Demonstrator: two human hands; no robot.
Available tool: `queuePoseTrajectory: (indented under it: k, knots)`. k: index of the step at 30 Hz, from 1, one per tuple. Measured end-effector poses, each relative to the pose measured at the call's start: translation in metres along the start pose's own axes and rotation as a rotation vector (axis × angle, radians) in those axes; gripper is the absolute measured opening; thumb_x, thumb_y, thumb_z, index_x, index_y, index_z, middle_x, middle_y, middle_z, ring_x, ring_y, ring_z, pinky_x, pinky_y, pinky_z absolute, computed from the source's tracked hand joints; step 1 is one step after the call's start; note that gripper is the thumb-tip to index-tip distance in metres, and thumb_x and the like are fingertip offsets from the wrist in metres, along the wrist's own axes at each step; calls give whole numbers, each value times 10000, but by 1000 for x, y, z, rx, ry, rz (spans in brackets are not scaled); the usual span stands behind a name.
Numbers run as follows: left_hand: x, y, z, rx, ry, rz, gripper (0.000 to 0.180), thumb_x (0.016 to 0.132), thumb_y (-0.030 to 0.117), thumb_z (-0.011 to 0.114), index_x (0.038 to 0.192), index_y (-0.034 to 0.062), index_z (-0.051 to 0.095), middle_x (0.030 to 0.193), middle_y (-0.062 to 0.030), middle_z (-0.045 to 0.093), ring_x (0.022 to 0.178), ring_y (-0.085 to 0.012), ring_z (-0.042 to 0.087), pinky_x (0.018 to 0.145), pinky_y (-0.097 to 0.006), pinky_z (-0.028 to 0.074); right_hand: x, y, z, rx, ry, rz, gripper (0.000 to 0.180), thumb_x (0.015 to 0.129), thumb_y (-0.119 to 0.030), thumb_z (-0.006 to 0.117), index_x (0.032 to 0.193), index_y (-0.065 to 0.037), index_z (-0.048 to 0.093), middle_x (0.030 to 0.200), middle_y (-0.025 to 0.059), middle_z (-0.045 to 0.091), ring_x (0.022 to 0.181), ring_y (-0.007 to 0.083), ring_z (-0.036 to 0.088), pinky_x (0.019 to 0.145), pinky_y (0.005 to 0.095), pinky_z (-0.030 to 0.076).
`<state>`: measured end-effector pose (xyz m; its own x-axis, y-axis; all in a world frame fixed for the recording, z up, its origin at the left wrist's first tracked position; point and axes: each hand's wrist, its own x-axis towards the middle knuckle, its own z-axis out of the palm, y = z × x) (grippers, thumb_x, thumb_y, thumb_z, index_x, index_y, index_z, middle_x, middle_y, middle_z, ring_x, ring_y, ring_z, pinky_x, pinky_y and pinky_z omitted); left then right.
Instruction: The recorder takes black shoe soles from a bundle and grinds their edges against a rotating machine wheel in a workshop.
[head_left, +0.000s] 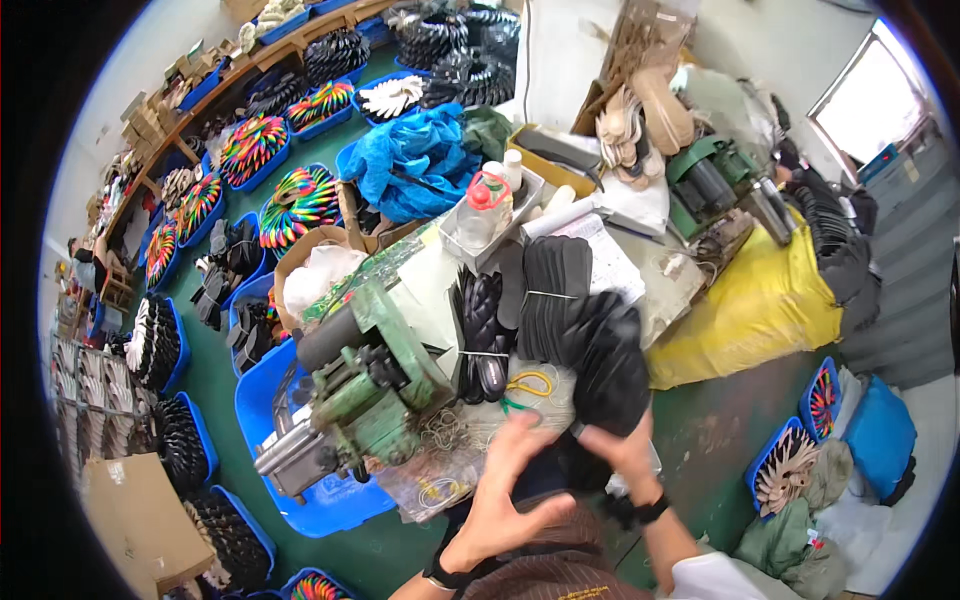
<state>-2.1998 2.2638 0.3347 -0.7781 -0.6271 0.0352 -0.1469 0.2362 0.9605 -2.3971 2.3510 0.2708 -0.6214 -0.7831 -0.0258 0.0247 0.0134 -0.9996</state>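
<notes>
My right hand grips the lower end of a thick stack of black shoe insoles, held over the near edge of the worktable. My left hand is open with fingers spread, just left of that stack and below a clear bag of rubber bands. More bundled black insoles and ridged black soles lie on the table beyond my hands. Yellow and green rubber bands sit loose beside them.
A green metal machine stands at my left on the table. Blue bins of rainbow soles and black soles line the green floor. A yellow sheet hangs off the table's right side. A plastic bottle stands in a tray.
</notes>
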Motion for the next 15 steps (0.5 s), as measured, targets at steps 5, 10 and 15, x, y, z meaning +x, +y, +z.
queuePoseTrajectory:
  k: [5,10,15]
  knots:
    - [109,81,10,-1033,-278,532,286,906,147,610,1095,-65,641,1047,-177,652,1005,-341,606,870,-426,491,189,65,-103,-874,407,-251,1052,600,-150,843,1447,21,244,1326,232,464,1240,331,449,1059,410,338]
    - [177,108,28,-1348,-485,430,252,907,136,582,1015,-71,676,992,-179,662,948,-333,592,874,-426,465,307,160,-157,-1200,204,-25,1170,597,-295,853,1484,-31,138,1230,269,462,1143,416,447,981,504,341]
    - [206,91,41,-1473,-441,351,257,906,151,576,1007,-64,672,972,-172,658,896,-323,586,848,-414,465,305,195,-121,-1354,7,92,1201,565,-285,865,1494,-67,137,1422,287,283,1323,424,290,1082,541,231]
